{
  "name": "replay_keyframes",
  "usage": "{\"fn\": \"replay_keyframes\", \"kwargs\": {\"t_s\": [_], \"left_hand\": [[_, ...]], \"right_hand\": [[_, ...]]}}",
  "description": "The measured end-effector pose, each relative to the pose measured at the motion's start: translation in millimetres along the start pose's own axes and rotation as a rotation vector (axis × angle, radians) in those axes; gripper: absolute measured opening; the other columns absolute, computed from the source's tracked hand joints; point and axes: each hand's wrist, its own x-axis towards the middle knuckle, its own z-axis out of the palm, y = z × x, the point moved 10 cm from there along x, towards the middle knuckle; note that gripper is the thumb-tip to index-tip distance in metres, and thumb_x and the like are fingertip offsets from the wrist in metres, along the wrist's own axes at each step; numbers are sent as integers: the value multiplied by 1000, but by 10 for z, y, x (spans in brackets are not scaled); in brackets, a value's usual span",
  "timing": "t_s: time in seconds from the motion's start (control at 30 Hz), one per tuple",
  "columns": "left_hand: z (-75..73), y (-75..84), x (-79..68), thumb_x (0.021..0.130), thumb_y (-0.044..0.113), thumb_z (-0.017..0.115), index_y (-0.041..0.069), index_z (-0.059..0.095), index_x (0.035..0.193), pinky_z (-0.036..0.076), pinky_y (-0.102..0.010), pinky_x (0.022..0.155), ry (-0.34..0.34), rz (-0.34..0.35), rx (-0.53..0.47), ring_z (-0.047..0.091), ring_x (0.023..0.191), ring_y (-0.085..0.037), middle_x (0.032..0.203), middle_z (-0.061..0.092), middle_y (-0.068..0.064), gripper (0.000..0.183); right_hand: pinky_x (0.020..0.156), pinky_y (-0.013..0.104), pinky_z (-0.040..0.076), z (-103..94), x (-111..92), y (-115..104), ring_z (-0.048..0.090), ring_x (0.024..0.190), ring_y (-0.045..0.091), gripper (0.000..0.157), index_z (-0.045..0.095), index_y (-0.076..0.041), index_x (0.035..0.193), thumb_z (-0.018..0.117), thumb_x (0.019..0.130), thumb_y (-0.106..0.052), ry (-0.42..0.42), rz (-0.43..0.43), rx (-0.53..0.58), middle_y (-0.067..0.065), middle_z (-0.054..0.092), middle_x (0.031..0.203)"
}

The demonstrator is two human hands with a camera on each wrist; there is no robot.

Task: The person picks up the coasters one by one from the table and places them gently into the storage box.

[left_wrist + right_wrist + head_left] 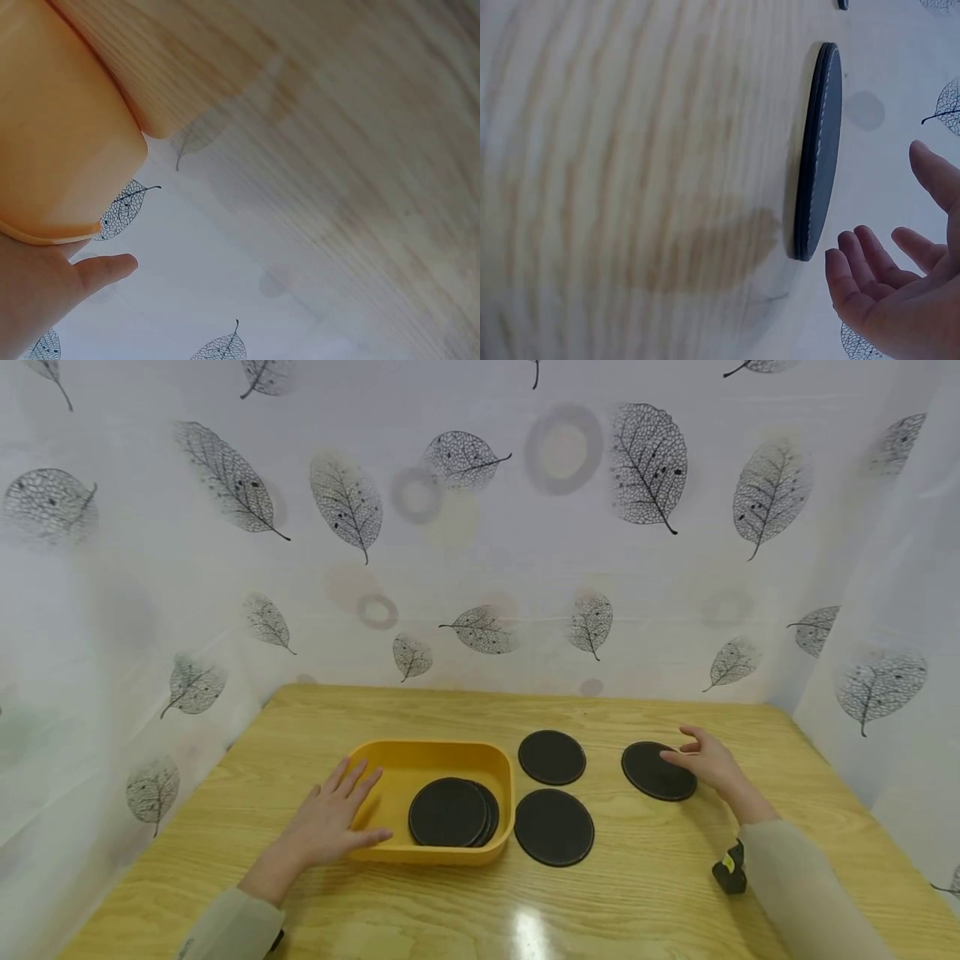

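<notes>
My left hand (pixel 324 822) is spread over the left side of a yellow plastic bin (pixel 431 745), fingers apart and thumb stretched along the near rim. In the left wrist view the thumb sticks out beside the bin (pixel 67 135). Inside the bin, toward its right, lie overlapping round black coasters (pixel 447 812). My right hand (pixel 712 767) hovers at the right edge of another black coaster (pixel 648 772), fingers loosely bent and holding nothing. From the right wrist view, white-stitched coasters (pixel 826 150) appear stacked there, with a gap before the fingers.
Two more black coasters lie just right of the bin, a far one (pixel 552 757) and a near one (pixel 554 827). All of it is on a wooden table (pixel 420 906). A leaf-patterned white curtain (pixel 495 560) hangs behind and at the sides.
</notes>
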Motion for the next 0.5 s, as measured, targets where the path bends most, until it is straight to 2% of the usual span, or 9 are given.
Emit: {"fn": "replay_keyframes", "kwargs": {"t_s": [0.3,0.5], "left_hand": [[0,-8,6,78,63,48,8,27,140,23,-66,87,8,4,14,8,130,-38,144,18,-17,85],[-3,-2,7,78,62,49,8,27,140,23,-66,87,2,-1,3,8,130,-38,143,19,-17,85]], "right_hand": [[83,54,37,3,22,86,36,108,50,77,15,12,135,56,87,-32,-30,30,-32,40,32,122],[83,55,37,0,25,87,36,106,52,80,15,14,134,56,86,-35,-55,17,-69,41,32,121]]}}
